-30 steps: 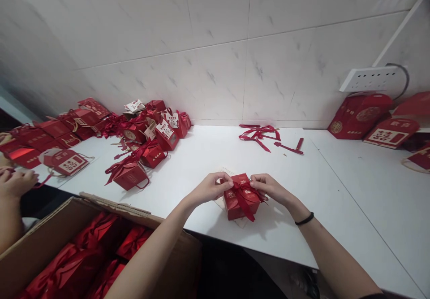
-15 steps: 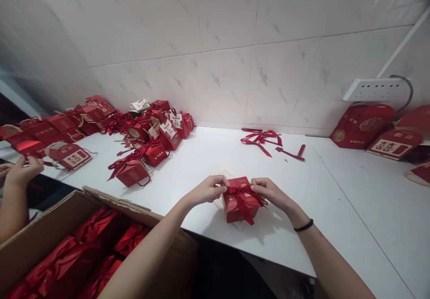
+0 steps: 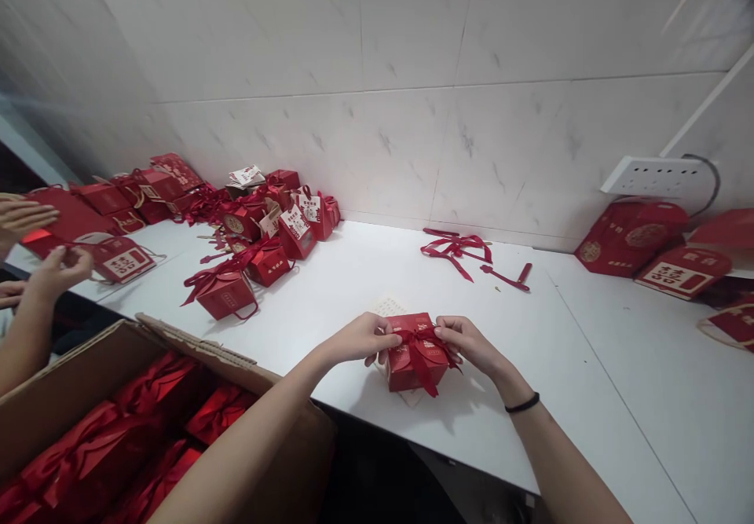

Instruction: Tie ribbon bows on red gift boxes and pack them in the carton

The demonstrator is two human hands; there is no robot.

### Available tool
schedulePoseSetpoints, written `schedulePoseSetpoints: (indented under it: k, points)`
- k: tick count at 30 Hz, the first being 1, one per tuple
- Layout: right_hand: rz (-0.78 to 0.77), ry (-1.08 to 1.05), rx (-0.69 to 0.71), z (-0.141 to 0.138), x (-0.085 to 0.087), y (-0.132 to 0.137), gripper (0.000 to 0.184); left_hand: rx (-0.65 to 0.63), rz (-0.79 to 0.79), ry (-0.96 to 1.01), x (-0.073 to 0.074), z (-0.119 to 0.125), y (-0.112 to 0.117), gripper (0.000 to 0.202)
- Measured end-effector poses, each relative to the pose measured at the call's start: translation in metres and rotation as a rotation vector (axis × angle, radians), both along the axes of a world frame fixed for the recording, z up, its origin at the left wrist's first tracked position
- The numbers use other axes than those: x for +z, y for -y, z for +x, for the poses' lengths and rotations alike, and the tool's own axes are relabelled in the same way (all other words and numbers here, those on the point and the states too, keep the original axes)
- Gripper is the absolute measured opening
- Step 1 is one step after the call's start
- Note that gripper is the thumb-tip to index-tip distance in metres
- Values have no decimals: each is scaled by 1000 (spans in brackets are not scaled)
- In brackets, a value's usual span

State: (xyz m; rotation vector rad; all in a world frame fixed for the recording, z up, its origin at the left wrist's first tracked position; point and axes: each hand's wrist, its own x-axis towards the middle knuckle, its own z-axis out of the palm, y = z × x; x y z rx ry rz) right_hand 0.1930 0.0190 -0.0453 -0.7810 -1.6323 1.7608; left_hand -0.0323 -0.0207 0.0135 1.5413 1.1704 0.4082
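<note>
A red gift box (image 3: 406,376) with pale print stands before me on the white table, partly over a pale printed sheet (image 3: 389,306). Across its top runs a dark red ribbon (image 3: 422,359) tied in a bow, its tails hanging down the front. My left hand (image 3: 366,338) pinches the bow's left loop between thumb and fingers. On the other side my right hand (image 3: 465,341), with a black band on the wrist, grips the right loop. Both hands are closed at the box's top edges.
An open cardboard box (image 3: 200,345) of ribboned red boxes stands at lower left. Red gift boxes (image 3: 227,292) crowd the table's left. Loose ribbons (image 3: 456,251) lie behind. At right are red bags (image 3: 633,237) below a power strip (image 3: 660,176). Another person's hands (image 3: 56,272) work at far left.
My hands stay on the bow's loops, with only slight finger movement. The view has shifted a little. At far left, another person's hands have risen and one is now spread flat.
</note>
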Motion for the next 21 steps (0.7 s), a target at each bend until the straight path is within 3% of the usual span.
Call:
schedulePoseSetpoints:
  k: [4, 18, 21]
  points:
    - [-10, 3, 12, 0, 1, 1, 42, -30, -65, 46, -1, -8, -5, 26]
    - [-20, 106, 78, 7, 3, -6, 41, 8, 1, -73, -1, -8, -3, 21]
    - [-16, 181, 90, 13, 7, -7, 43, 137, 111, -195, 1, -10, -4, 25]
